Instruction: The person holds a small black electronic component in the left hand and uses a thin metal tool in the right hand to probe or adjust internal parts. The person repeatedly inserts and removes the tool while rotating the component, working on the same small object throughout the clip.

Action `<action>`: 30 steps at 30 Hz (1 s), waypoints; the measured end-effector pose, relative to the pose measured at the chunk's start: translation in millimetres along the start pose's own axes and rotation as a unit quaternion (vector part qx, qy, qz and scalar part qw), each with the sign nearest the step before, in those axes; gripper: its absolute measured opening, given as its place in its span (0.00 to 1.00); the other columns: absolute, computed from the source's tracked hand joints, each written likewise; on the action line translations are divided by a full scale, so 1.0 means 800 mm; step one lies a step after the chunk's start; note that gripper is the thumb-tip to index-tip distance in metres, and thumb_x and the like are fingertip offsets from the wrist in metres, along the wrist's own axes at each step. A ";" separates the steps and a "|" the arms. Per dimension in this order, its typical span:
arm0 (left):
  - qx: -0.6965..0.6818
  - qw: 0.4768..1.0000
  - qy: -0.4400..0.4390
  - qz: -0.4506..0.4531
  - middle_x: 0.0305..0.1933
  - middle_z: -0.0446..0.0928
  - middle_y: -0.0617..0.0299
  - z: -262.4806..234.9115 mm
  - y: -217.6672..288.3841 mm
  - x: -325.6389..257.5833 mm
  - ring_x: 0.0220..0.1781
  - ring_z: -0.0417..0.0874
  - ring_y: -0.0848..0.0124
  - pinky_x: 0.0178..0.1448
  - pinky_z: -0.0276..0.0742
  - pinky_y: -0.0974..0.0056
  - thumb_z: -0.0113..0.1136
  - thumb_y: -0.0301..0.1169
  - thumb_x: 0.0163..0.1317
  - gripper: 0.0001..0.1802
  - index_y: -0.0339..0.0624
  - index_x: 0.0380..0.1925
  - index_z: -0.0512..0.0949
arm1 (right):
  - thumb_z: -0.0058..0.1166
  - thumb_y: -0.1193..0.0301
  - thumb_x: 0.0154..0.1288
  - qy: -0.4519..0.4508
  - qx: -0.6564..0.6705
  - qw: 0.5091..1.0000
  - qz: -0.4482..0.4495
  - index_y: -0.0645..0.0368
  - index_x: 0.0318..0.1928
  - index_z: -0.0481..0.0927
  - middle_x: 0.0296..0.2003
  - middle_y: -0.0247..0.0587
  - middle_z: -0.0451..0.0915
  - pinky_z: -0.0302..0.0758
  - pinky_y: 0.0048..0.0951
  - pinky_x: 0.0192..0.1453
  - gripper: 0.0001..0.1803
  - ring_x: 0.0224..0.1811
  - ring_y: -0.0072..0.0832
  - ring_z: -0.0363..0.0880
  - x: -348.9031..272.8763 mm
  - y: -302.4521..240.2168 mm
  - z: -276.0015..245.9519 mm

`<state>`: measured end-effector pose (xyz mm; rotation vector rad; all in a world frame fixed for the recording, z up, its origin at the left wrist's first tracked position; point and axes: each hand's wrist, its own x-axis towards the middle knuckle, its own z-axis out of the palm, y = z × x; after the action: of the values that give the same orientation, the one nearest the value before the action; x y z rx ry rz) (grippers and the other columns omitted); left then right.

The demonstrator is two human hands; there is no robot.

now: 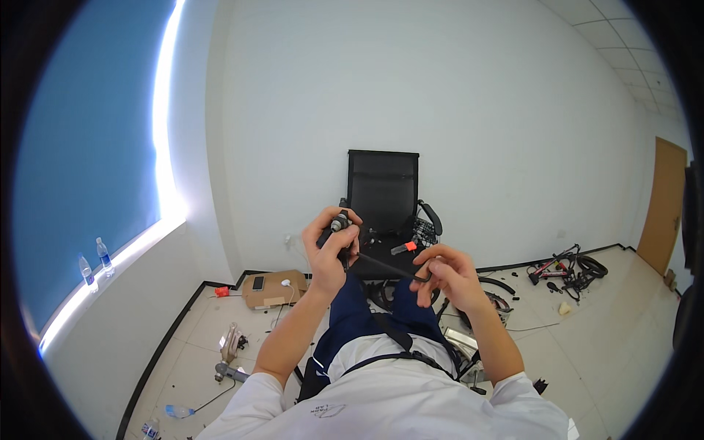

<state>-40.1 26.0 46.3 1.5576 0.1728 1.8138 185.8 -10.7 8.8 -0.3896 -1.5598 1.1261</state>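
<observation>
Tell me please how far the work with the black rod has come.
Done: little can be judged; parts already lie on the black chair seat. In hand: the left hand grips a small black part at one end of the thin black rod, the right hand pinches the other end. Left: the floor is strewn with loose parts.

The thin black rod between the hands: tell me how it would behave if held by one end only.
The thin black rod runs straight from the left hand to the right hand without sagging, so it is probably stiff. It is slim, so likely light. Its end by the right hand looks bent, which should keep it from rolling far.
</observation>
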 end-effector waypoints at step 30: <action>-0.094 0.992 0.033 -0.081 0.18 0.68 0.64 -0.003 -0.005 0.002 0.17 0.68 0.78 0.15 0.58 0.72 0.51 0.29 0.60 0.08 0.34 0.34 0.74 | 0.61 0.81 0.56 -0.012 -0.428 0.868 -0.251 0.64 0.50 0.80 0.36 0.41 0.86 0.79 0.22 0.34 0.19 0.29 0.23 0.84 -0.016 -0.020 0.031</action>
<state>-40.3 30.2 44.8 1.3159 0.1506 1.7023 173.2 -39.2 16.2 -0.5007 -1.9765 -0.0141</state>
